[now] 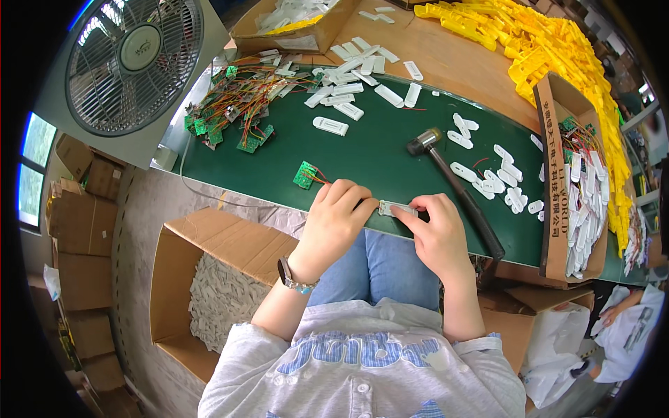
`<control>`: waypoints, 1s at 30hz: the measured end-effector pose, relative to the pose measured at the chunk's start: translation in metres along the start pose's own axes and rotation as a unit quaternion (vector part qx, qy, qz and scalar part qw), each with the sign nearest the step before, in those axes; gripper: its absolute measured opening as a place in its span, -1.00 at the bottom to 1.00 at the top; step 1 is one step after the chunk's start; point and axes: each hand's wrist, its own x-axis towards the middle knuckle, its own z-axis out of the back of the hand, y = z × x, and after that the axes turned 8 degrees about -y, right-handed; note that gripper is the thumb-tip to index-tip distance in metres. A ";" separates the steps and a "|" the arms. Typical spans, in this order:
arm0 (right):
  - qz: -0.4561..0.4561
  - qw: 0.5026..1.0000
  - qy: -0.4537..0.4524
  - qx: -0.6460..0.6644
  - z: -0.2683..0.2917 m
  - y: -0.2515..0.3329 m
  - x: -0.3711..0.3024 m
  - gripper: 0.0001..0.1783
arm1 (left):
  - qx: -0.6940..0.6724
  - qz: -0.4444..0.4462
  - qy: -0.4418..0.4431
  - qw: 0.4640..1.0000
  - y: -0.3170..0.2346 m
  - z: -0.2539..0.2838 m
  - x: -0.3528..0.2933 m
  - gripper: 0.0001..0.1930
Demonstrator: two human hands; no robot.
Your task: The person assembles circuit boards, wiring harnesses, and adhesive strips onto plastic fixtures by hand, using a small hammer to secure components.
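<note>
Mid-frame, bare left hand point(339, 211) and bare right hand point(441, 231) pinch a slim white plastic casing point(387, 207); thin red wires point(320, 175) should lie slack.

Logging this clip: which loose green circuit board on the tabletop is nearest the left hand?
The lone board just beyond the left hand. It lies by itself, while the other loose boards are bunched farther back, near the fan.
</note>
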 end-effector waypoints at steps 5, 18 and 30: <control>0.008 1.000 0.024 -0.009 0.002 0.003 0.003 -0.55 | -0.006 0.006 0.008 1.000 -0.003 0.001 -0.002 -0.77; -0.072 0.996 0.009 -0.047 -0.008 0.030 0.001 -0.60 | 0.010 -0.001 0.025 1.000 -0.010 0.013 -0.006 -0.80; -0.042 0.997 0.050 0.040 -0.001 0.007 0.005 -0.59 | -0.129 0.094 0.055 0.986 0.005 0.009 0.001 -0.84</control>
